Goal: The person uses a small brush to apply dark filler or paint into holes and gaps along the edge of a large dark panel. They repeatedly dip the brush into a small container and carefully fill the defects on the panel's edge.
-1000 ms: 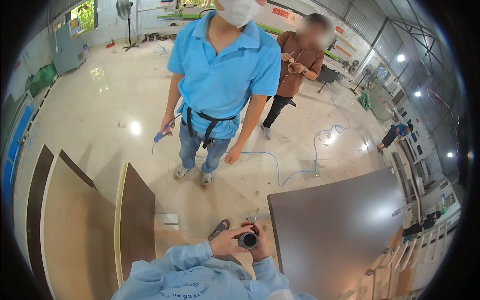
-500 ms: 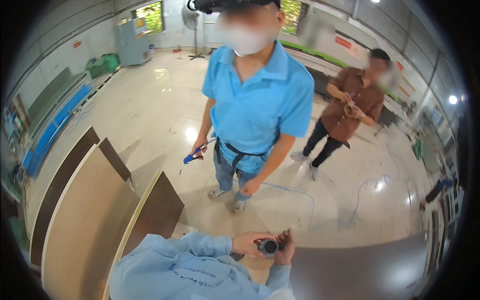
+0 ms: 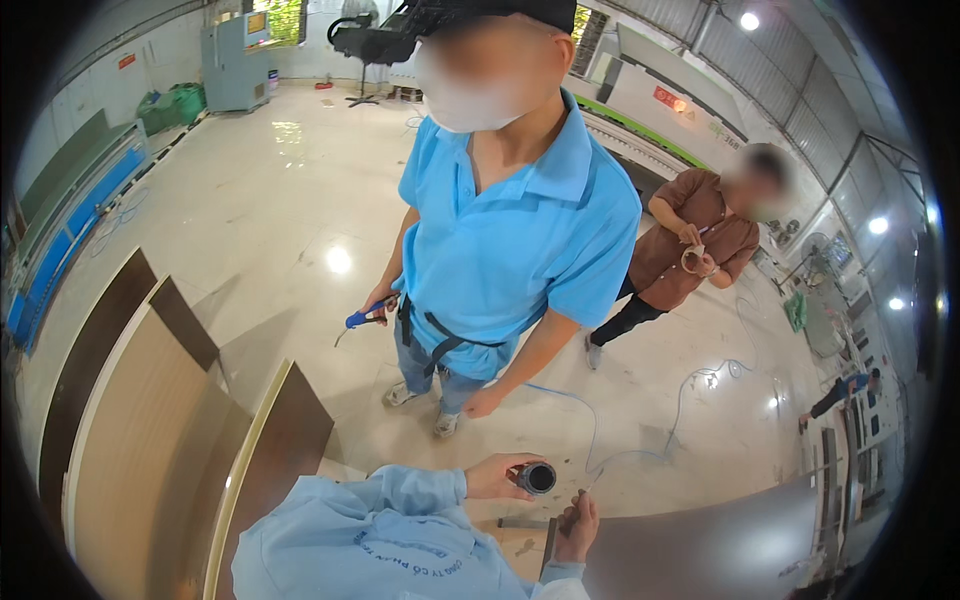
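Left hand (image 3: 492, 476), low centre of the frame, has its fingers (image 3: 508, 462) curled around a short dark tube (image 3: 536, 478); the open end faces up toward the camera, so it seems held upright for a look into the bore. Right hand (image 3: 577, 526), just below and to the right, has its fingers folded narrow around something thin and stick-like; too small to tell what it is, or whether it is truly pinched. The two hands sit near each other but apart, over the edge of a dark brown panel (image 3: 720, 550) that fills the lower right and works as the bench. Light blue sleeves (image 3: 380, 530) come up from the bottom edge. Lower left: several wood-grain boards (image 3: 150, 440) stand on edge, leaning side by side, pale and dark faces alternating. Centre frame, close in front, a person in a blue polo shirt (image 3: 520, 240) stands on the glossy floor (image 3: 250, 220), holding a blue-handled tool (image 3: 365, 316) low at the side; this body blocks the space right past the hands. A thin blue hose (image 3: 590, 420) trails over the floor behind. Right of centre, a second person in a brown shirt (image 3: 690, 235) handles a roll of tape. Machines line the upper left wall.
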Action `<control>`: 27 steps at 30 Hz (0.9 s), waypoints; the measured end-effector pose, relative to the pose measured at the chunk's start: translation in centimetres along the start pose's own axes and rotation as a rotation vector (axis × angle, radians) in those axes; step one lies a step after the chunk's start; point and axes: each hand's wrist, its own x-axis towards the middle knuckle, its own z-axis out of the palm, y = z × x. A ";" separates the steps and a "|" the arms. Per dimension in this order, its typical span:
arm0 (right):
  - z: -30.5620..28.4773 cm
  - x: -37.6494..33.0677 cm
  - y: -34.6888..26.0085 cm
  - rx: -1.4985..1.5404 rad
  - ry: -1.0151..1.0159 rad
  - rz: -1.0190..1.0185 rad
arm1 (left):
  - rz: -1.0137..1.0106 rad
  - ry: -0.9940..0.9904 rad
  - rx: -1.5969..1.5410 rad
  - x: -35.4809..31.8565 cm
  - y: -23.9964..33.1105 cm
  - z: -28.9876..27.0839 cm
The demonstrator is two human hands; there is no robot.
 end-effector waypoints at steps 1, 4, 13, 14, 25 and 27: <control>0.5 -0.4 0.1 0.009 0.033 -0.004 | 0.007 -0.005 -0.012 0.1 0.2 -0.7; 1.6 -1.7 1.4 -0.046 0.058 -0.079 | 0.020 0.010 -0.010 -0.4 0.2 -2.9; 0.7 -4.8 7.2 -0.363 0.260 -0.162 | 0.003 -0.066 -0.061 -3.9 -2.0 -7.2; 0.5 -5.6 7.5 -0.370 0.299 -0.168 | 0.010 -0.081 -0.065 -4.6 -2.3 -7.5; 3.2 -17.1 6.2 -0.254 0.470 -0.300 | -0.058 -0.240 0.163 -8.0 -0.8 -5.4; 2.9 -19.0 5.8 -0.229 0.417 -0.294 | -0.073 -0.233 0.159 -9.1 -0.7 -4.0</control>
